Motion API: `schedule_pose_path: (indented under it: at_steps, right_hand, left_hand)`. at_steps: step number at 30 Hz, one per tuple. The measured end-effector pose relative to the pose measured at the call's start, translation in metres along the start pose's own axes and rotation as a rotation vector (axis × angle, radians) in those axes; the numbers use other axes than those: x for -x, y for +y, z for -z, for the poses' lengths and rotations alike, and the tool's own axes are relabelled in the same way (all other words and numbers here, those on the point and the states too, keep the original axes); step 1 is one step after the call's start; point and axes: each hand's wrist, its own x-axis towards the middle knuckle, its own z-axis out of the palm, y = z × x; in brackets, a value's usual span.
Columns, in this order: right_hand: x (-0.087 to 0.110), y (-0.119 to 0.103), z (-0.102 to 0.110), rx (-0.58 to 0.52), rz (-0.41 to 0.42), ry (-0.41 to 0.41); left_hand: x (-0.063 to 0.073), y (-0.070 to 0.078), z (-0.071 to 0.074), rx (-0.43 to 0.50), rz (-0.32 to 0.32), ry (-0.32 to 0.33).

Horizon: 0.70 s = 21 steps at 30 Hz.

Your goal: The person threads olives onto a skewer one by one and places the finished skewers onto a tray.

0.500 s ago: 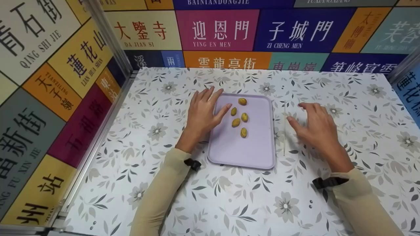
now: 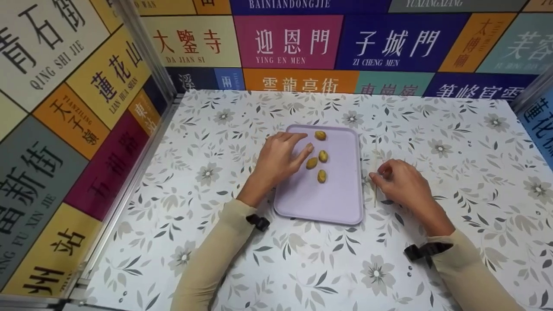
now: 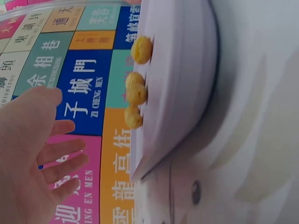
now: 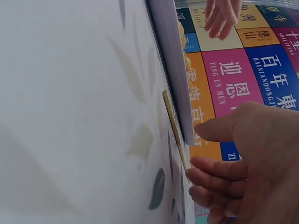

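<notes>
On a lilac rectangular tray lie several small yellow-brown, olive-like oval fruits. My left hand is over the tray's far left part, thumb and fingers apart. It covers the spot of one fruit in the head view; in the left wrist view the hand has its fingers spread, with nothing between them. A thin wooden stick lies on the table along the tray's right side. My right hand is at this stick, fingers bent and fingertips right beside it; the right wrist view shows a gap between thumb and forefinger.
The table wears a white cover with grey flowers and leaves. Upright panels with coloured blocks of lettering stand behind it and at both sides. Each forearm carries a black strap device over a beige sleeve.
The left hand has moved right and slightly nearer over the tray, covering one fruit. The right hand has come down and left to the stick, its fingers more bent.
</notes>
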Motion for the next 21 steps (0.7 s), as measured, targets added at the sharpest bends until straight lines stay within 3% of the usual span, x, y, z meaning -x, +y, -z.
schedule_pose_path:
  at_steps: [7, 13, 16, 21]
  right_hand:
    - [0.001, 0.004, -0.001, -0.003, -0.064, -0.029]
    - [0.002, 0.004, 0.003, -0.002, -0.122, -0.040]
    - [0.002, 0.004, 0.005, 0.022, -0.153, -0.054]
    - [0.002, 0.006, 0.007, 0.069, -0.179, -0.052]
  left_hand:
    - [0.001, 0.010, -0.005, 0.083, -0.095, -0.149]
    - [0.004, 0.017, -0.010, 0.101, -0.204, -0.299]
    - [0.006, 0.019, -0.014, 0.101, -0.239, -0.341]
    - [0.010, 0.021, -0.019, 0.085, -0.274, -0.357]
